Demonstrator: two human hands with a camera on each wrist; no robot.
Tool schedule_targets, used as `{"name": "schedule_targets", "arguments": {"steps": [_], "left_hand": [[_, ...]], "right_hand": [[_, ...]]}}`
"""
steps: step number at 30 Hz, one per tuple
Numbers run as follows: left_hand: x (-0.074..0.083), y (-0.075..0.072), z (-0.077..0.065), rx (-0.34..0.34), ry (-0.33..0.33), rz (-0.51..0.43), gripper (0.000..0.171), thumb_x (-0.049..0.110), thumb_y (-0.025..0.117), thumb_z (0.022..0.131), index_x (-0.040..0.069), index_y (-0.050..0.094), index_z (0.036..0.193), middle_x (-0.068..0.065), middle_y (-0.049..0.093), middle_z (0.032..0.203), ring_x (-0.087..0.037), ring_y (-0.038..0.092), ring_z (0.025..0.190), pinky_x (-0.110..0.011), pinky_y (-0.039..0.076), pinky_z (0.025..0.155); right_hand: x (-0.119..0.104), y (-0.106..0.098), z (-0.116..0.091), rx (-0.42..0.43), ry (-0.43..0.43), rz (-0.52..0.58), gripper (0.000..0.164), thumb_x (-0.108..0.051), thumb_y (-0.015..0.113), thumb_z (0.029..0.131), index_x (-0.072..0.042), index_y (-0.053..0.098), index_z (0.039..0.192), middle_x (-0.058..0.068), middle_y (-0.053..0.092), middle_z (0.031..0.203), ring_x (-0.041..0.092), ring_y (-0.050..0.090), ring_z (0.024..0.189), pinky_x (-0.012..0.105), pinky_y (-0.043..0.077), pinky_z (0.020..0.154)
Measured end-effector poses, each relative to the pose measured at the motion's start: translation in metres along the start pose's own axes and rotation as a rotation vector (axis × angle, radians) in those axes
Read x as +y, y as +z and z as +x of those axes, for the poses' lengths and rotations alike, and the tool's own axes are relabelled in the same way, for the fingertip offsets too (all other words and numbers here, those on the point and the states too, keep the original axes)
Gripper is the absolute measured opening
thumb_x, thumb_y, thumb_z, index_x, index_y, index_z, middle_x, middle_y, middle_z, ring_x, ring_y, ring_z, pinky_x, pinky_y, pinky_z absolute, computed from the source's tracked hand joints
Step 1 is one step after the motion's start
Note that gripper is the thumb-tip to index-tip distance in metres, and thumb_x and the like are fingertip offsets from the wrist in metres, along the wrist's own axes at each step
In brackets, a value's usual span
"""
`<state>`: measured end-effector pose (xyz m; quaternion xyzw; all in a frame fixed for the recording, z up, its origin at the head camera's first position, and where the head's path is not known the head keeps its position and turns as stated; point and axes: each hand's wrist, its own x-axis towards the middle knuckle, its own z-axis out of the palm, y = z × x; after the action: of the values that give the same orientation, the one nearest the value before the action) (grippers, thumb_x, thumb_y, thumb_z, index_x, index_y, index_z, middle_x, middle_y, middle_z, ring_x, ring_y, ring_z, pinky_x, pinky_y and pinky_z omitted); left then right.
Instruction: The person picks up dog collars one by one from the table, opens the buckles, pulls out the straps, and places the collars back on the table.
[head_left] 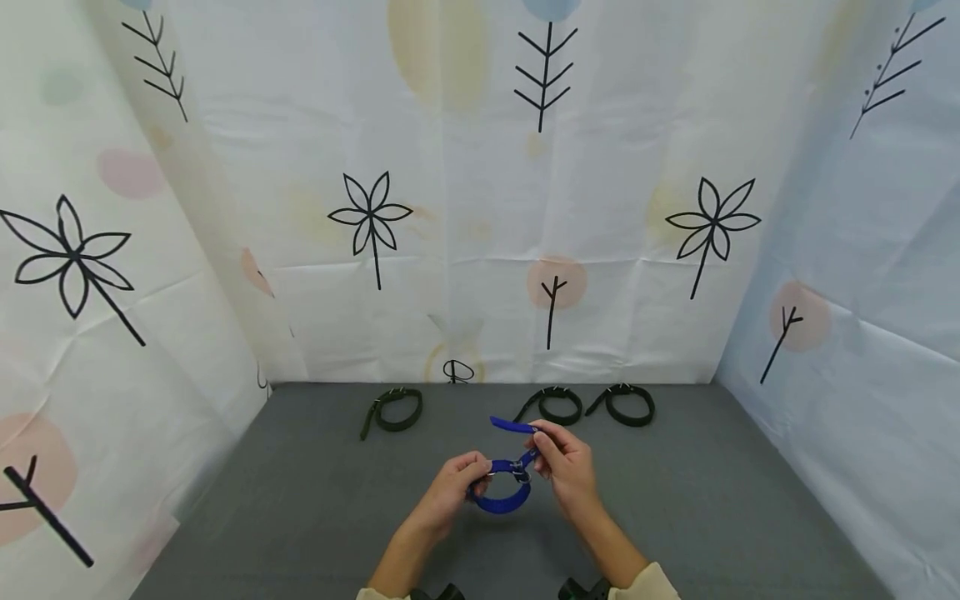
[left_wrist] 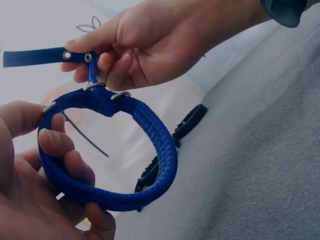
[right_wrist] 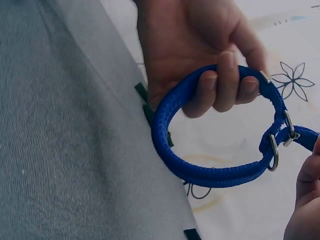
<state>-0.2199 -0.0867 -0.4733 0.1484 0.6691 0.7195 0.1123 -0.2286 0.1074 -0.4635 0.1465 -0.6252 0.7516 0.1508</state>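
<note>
Sleeves [head_left: 647,583]: pale, cut off by the lower edge; dark wrist devices [head_left: 438,592] beside them are cropped too.
Blue collar [head_left: 504,505]: up above the grey table [head_left: 337,517], between the hands, its loop rounded, its strap [head_left: 512,426] sticking out leftward.
Left hand [head_left: 459,482]: fingers curled around the loop's left side, gripping it; the head view hides some behind the band.
Right hand [head_left: 567,467]: thumb and fingertips pinch the strap by its eyelets [left_wrist: 67,55]; only a sliver shows in the right wrist view.
Metal rings [right_wrist: 273,152]: where strap meets loop; how the strap threads through is hard to make out.
Green collars [head_left: 651,408]: three, coiled near the table's far edge; the middle one's tip is lost near the blue strap.
</note>
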Motion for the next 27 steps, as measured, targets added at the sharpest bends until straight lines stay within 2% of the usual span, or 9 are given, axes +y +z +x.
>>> {"name": "schedule_targets", "arguments": {"steps": [2,5,8,10,12,16,19,22,27], "left_hand": [[0.001,0.001,-0.001,0.008,0.017,0.010,0.031,0.016,0.051,0.100,-0.010,0.047,0.084,0.000,0.046,0.069,-0.013,0.043,0.065,-0.028,0.034,0.065],[0.004,0.003,-0.002,0.029,0.037,0.048,0.030,0.015,0.052,0.100,-0.012,0.048,0.087,0.000,0.046,0.071,-0.013,0.043,0.067,-0.028,0.036,0.067],[0.005,0.005,-0.003,0.055,0.059,0.097,0.028,0.015,0.053,0.100,-0.010,0.051,0.088,-0.001,0.046,0.073,-0.013,0.043,0.067,-0.029,0.036,0.067],[0.005,0.007,-0.003,0.068,0.083,0.128,0.025,0.015,0.053,0.100,-0.007,0.053,0.087,-0.002,0.046,0.073,-0.013,0.042,0.066,-0.029,0.036,0.065],[0.005,0.009,-0.003,0.085,0.106,0.166,0.023,0.014,0.053,0.100,-0.005,0.054,0.087,-0.002,0.047,0.073,-0.013,0.040,0.064,-0.028,0.035,0.062],[0.009,0.014,-0.003,0.122,0.149,0.241,0.018,0.011,0.053,0.100,-0.003,0.057,0.089,-0.002,0.051,0.074,-0.013,0.044,0.066,-0.025,0.038,0.062],[0.021,0.020,-0.007,0.141,0.190,0.264,0.014,0.006,0.053,0.098,-0.005,0.059,0.090,-0.009,0.059,0.077,-0.017,0.052,0.072,-0.026,0.041,0.065],[0.029,0.024,-0.009,0.144,0.219,0.262,0.010,0.001,0.055,0.096,-0.007,0.061,0.094,-0.017,0.065,0.081,-0.019,0.054,0.076,-0.027,0.041,0.067],[0.016,0.021,-0.001,0.159,0.228,0.284,0.011,0.003,0.057,0.096,0.002,0.063,0.106,-0.011,0.070,0.086,-0.018,0.056,0.076,-0.026,0.038,0.067]], "right_hand": [[-0.001,0.001,0.000,0.006,-0.053,-0.066,0.016,-0.007,0.059,0.097,0.004,0.066,0.105,0.020,0.066,0.084,0.014,0.055,0.056,0.026,0.046,0.047],[-0.008,0.004,-0.001,0.029,-0.199,-0.183,0.013,0.004,0.058,0.095,0.006,0.065,0.105,0.024,0.066,0.084,0.018,0.056,0.054,0.032,0.048,0.046],[-0.017,0.008,-0.002,0.091,-0.339,-0.288,0.015,0.013,0.060,0.090,0.009,0.067,0.102,0.024,0.065,0.080,0.018,0.055,0.052,0.033,0.047,0.045],[-0.023,0.010,-0.003,0.137,-0.380,-0.327,0.015,0.014,0.062,0.088,0.011,0.067,0.101,0.022,0.064,0.077,0.019,0.055,0.050,0.033,0.047,0.045],[-0.027,0.012,-0.004,0.167,-0.366,-0.342,0.014,0.012,0.062,0.089,0.010,0.068,0.101,0.021,0.065,0.077,0.020,0.056,0.051,0.032,0.049,0.047],[-0.032,0.012,-0.004,0.188,-0.280,-0.299,0.014,0.006,0.058,0.094,0.010,0.067,0.104,0.022,0.068,0.083,0.034,0.061,0.057,0.035,0.053,0.054],[-0.034,0.013,-0.002,0.188,-0.239,-0.245,0.017,0.005,0.053,0.097,0.010,0.067,0.106,0.024,0.067,0.080,0.042,0.062,0.061,0.038,0.055,0.057],[-0.035,0.013,-0.001,0.191,-0.216,-0.212,0.020,0.005,0.050,0.099,0.012,0.066,0.107,0.026,0.066,0.076,0.043,0.062,0.063,0.042,0.055,0.059],[-0.035,0.014,0.000,0.188,-0.135,-0.201,0.017,0.004,0.052,0.098,0.012,0.066,0.105,0.026,0.067,0.082,0.042,0.064,0.068,0.043,0.056,0.062]]}}
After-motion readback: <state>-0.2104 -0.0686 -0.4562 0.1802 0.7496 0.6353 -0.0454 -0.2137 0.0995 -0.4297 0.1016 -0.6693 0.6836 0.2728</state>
